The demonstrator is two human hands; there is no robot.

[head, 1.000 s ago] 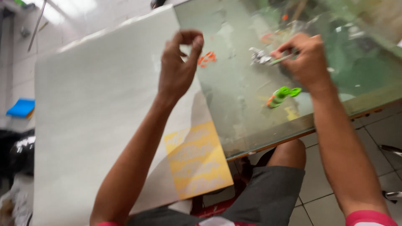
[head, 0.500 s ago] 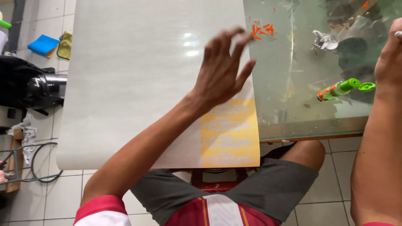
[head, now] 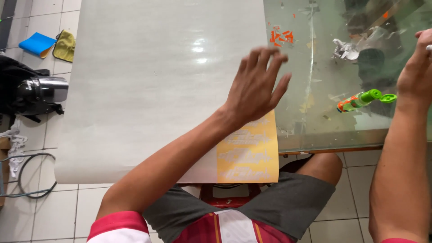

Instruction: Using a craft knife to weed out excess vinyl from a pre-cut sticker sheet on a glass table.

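My left hand (head: 256, 85) hovers with fingers spread over the right edge of a large white sheet (head: 148, 81). Just below it is a yellow sticker panel with pale cut-out lettering (head: 249, 157); whether the hand touches it I cannot tell. The sheet hangs over the left part of a glass table (head: 315, 121). My right hand (head: 416, 72) is at the frame's right edge above the glass, fingers curled, with a small pale tip of a thin tool (head: 429, 47) showing in it.
On the glass lie a green-capped small bottle on its side (head: 362, 100), orange scraps (head: 281, 36) and a crumpled foil wad (head: 343, 48). On the tiled floor at left are a blue cloth (head: 36, 44), a yellow cloth (head: 65, 45), a black shiny object (head: 38, 92) and a cable (head: 31, 175).
My left hand went from a pinch to spread fingers and lowered toward the yellow panel. My right hand drew back to the right edge. The view swung straighter down.
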